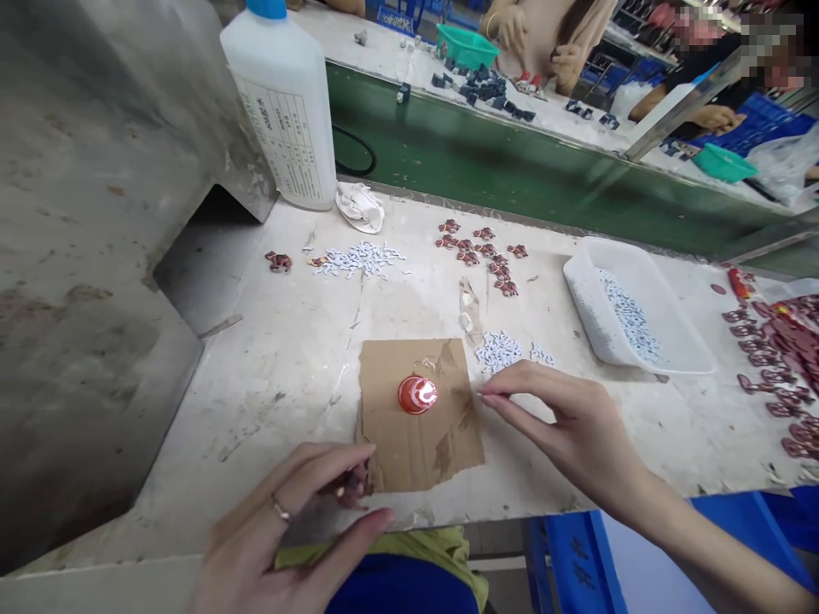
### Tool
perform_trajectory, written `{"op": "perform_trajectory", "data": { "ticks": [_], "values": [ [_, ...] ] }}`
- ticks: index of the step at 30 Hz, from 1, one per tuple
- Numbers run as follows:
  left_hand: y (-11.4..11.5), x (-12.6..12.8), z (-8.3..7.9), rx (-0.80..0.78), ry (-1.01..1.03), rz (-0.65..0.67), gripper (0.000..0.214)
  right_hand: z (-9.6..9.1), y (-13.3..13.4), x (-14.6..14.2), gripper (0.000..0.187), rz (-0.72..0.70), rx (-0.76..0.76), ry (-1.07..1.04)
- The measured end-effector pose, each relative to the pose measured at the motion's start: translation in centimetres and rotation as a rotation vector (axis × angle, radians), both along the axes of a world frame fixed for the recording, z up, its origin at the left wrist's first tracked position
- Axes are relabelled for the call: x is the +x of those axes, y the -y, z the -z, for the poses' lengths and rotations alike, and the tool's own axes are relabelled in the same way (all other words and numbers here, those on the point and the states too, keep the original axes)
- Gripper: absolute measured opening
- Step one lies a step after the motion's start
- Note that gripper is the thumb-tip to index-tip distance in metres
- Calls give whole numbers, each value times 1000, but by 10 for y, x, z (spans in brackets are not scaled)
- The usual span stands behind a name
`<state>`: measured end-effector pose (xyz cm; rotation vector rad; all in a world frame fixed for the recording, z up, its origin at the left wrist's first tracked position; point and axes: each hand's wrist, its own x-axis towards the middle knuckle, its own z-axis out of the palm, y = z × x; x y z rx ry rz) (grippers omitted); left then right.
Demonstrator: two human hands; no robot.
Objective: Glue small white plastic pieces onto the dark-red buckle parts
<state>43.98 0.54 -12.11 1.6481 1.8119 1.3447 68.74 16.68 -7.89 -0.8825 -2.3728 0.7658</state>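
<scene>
A small brown figure rests in the curled fingers of my left hand, partly hidden by them, at the near left corner of a cardboard piece. On that cardboard lies a round, glossy red-orange blob. To its right, the thumb and forefinger of my right hand are pinched together at the cardboard's edge. A tiny pale speck shows at those fingertips, too small to name. Just beyond this hand are small piles of tiny white-and-blue pieces.
More white pieces and brown figures lie farther back. A white plastic tub stands right, a large bottle back left. Metal housing bounds the left side. Co-workers' hands are across the green-sided bench.
</scene>
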Motion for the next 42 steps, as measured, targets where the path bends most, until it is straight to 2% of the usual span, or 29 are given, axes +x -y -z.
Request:
{"op": "perform_trajectory", "data": {
  "ticks": [3,6,9,12,16,19,22,24,28,34,37,42],
  "values": [
    [-4,-3,2,-36,-45,83,36,-5,2,-23,19,-62,-15,-29],
    [-4,-3,0,-1,-98,114,32,-7,2,-36,18,-87,-6,-27],
    [-8,4,-5,18,-105,19,20,-6,1,-40,17,-133,55,-2],
    [-16,16,-11,44,-93,-109,27,-6,0,-39,16,-153,111,24],
    [-20,24,-12,68,-73,-140,29,-6,0,-38,18,-154,124,43],
    [-14,23,-7,76,-55,-116,23,-6,0,-38,19,-146,134,48],
    [-6,20,-2,98,-35,-13,20,-7,2,-38,19,-138,131,26],
    [-3,20,0,127,-18,18,22,-8,5,-38,21,-122,95,-14],
    [-5,23,0,183,48,-40,20,-12,19,-41,24,-79,-44,-156],
    [-13,29,-1,147,64,-40,19,-13,46,-50,24,-140,-264,-308],
    [-13,28,-1,196,70,-36,14,-10,49,-52,23,-155,-307,-305],
    [-11,27,-1,132,21,-27,17,-7,47,-53,22,-150,-305,-282]
  ]
}}
